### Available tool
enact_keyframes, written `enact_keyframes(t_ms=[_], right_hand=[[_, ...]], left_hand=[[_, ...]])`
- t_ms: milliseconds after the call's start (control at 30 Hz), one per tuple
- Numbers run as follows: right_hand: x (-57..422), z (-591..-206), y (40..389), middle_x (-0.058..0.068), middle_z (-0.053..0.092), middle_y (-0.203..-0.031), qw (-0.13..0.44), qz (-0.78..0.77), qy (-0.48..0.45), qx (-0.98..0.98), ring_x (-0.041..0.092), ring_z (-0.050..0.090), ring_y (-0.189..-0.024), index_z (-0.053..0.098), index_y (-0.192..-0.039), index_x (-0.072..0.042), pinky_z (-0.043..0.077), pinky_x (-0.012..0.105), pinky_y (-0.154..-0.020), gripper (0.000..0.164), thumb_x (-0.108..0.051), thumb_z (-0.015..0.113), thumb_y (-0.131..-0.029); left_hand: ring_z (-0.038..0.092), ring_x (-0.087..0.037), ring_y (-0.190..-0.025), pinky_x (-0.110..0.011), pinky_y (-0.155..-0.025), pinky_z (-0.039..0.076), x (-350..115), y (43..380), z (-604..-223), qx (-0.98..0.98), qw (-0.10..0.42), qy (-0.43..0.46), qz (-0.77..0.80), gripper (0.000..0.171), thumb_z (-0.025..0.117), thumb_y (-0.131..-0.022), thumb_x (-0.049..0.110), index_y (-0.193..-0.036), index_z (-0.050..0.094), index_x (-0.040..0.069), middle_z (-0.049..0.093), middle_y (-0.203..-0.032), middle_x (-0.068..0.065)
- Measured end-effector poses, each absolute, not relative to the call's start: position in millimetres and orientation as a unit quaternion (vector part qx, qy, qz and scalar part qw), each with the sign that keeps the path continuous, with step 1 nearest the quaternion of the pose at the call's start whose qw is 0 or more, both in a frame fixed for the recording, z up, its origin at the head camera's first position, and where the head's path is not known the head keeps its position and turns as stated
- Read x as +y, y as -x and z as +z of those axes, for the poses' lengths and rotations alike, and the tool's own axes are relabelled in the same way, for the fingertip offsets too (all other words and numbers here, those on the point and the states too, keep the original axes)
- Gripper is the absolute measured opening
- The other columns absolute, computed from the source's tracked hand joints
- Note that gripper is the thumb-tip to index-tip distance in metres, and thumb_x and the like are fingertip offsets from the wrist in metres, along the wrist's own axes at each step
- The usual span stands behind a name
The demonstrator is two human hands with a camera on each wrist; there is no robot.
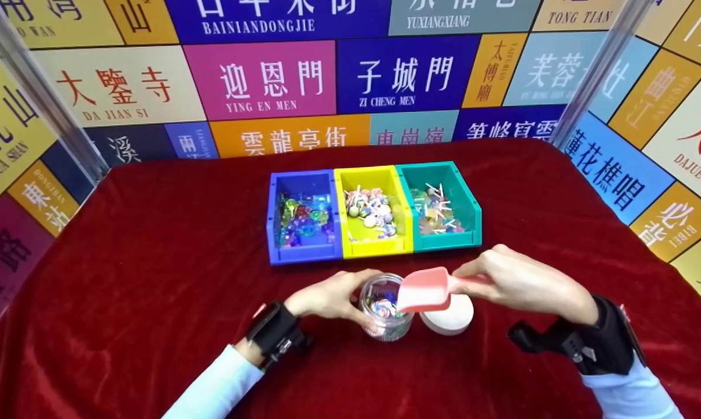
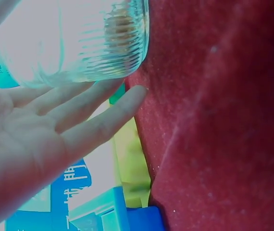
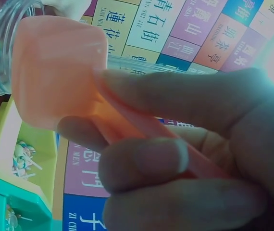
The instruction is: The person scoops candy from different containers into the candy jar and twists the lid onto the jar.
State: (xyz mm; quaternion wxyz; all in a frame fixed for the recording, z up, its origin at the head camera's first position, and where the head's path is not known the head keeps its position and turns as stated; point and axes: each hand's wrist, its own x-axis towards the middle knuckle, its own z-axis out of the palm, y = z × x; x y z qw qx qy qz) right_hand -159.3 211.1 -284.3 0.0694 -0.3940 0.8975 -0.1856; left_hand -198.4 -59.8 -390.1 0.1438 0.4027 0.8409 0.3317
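Observation:
A clear ribbed jar (image 1: 394, 330) stands on the red cloth with colourful wrapped-looking pieces inside. My left hand (image 1: 333, 295) holds it from the left side, thumb in front and fingers behind; the left wrist view shows the fingers stretched along the jar wall (image 2: 93, 53). In my right hand (image 1: 516, 283) is a pink scoop (image 1: 425, 290), gripped by its handle between thumb and fingers. Its blade tilts down over the jar's right rim, and in the right wrist view the scoop (image 3: 60, 67) shows no candy on its visible face. A white round lid (image 1: 450, 317) lies right beside the jar.
Behind the jar, three joined bins stand in a row. The blue bin (image 1: 312, 254) holds shiny coloured pieces, while the yellow bin (image 1: 379, 250) and green bin (image 1: 470, 218) hold small lollipops. Printed panels (image 1: 263, 81) and clear posts (image 1: 601, 64) border the red cloth (image 1: 170, 244).

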Motion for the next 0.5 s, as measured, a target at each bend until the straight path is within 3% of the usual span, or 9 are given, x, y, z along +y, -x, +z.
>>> enact_keyframes(t_ms=[133, 300, 400, 500], right_hand=[[214.3, -287.2, 162.3, -0.014, 0.048, -0.058, 0.075, -0.197, 0.398, 0.893, -0.002, 0.034, -0.047, 0.068, -0.086, -0.019, 0.032, 0.015, -0.045, 0.021, -0.032, 0.052, -0.089], [219.4, -291.0, 167.2, -0.015, 0.06, -0.071, 0.054, -0.218, 0.394, 0.891, -0.001, 0.046, -0.054, 0.069, -0.09, -0.019, 0.039, 0.016, -0.05, 0.019, -0.032, 0.054, -0.087], [222.6, -294.3, 171.1, -0.015, 0.062, -0.072, 0.018, -0.237, 0.371, 0.898, 0.0, 0.048, -0.055, 0.069, -0.089, -0.019, 0.04, 0.017, -0.051, 0.017, -0.03, 0.057, -0.086], [225.0, -298.1, 176.7, -0.013, 0.059, -0.066, -0.033, -0.251, 0.335, 0.907, 0.002, 0.046, -0.055, 0.07, -0.086, -0.017, 0.037, 0.017, -0.051, 0.015, -0.028, 0.06, -0.084]], left_hand=[[0.055, -0.017, -0.104, -0.028, -0.087, 0.046, -62.2, 199.1, -388.4, 0.831, 0.162, -0.404, 0.347, 0.075, 0.076, -0.068, 0.031, -0.129, 0.041, 0.005, 0.057, -0.117, -0.008], [0.054, -0.021, -0.107, -0.034, -0.084, 0.048, -68.0, 201.9, -384.0, 0.814, 0.171, -0.397, 0.389, 0.067, 0.069, -0.077, 0.028, -0.13, 0.04, 0.0, 0.054, -0.121, -0.014], [0.054, -0.026, -0.108, -0.036, -0.085, 0.048, -72.1, 205.0, -382.2, 0.815, 0.139, -0.38, 0.416, 0.06, 0.064, -0.081, 0.027, -0.128, 0.042, -0.004, 0.053, -0.122, -0.018], [0.054, -0.031, -0.105, -0.038, -0.085, 0.048, -77.2, 208.1, -381.7, 0.829, 0.072, -0.354, 0.426, 0.054, 0.061, -0.084, 0.024, -0.124, 0.044, -0.007, 0.052, -0.119, -0.023]])
